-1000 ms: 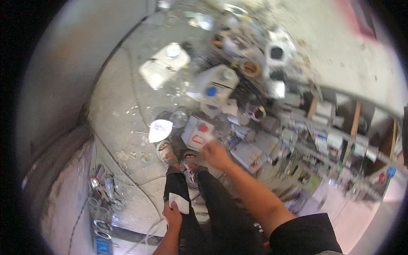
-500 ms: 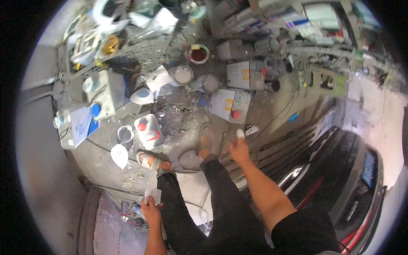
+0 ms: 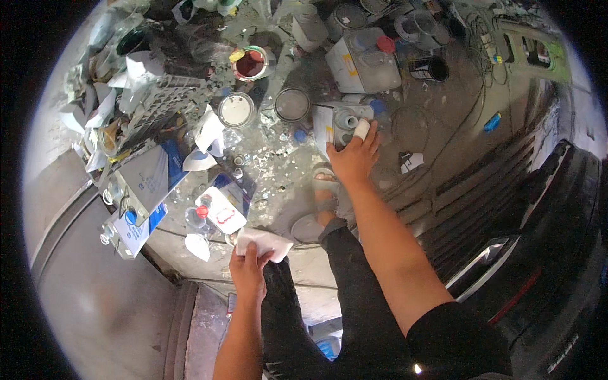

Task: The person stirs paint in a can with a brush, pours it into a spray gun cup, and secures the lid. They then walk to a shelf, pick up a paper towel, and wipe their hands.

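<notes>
My right hand reaches down onto the near part of a rectangular metal can, thumb on the left and fingers curled over its top. One finger's tip has a white wrapping. Beside that finger, a round pale neck or small cup shows on the can's top; I cannot tell which. The palm covers the can's near end. Low at the left, my left hand pinches a folded white sheet, cloth or paper, between thumb and fingers. Just beyond it lies a can with a red cap.
Round paint tins and an open pail with dark red contents stand farther off. Another large metal can has a red cap. Rectangular cans crowd the left. A dark car borders the right; cables cross the floor.
My right hand has moved onto the metal can; before, it hung short of it. The red cap seen there is out of sight. My left hand has risen with the white sheet. The view has shifted.
</notes>
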`<state>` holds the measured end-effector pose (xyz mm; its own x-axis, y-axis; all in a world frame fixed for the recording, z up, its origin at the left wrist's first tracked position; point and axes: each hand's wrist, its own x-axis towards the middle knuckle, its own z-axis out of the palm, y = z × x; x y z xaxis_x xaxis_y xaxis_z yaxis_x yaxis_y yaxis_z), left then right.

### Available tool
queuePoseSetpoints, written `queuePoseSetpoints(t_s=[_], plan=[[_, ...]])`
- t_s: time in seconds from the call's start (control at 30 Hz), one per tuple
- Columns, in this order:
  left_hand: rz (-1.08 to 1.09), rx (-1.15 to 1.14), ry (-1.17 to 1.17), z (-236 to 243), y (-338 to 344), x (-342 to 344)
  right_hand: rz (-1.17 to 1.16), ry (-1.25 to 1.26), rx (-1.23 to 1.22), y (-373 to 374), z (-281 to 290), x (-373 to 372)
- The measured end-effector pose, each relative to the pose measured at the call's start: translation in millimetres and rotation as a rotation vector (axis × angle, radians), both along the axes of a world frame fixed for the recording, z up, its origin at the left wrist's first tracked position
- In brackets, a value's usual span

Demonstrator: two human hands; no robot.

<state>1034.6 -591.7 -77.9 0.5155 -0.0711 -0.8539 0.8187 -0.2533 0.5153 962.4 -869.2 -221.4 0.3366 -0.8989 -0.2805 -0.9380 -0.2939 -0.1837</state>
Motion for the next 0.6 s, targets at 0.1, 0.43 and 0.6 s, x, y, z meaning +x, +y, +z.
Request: queuePoseSetpoints(t_s=[0.1,0.43,0.6], plan=[[-0.008,-0.033,0.003,-7,-37,11,0.013,-0.065,0.03,-6,-2,-13],[0.023,-0.189,0.017,-20,-127,48,0.165,0.018,0.216,-29,69,-49],[0.028,-0.361,0.12,-30,-146,45,0.557,0.288,0.384,-44,135,-52]])
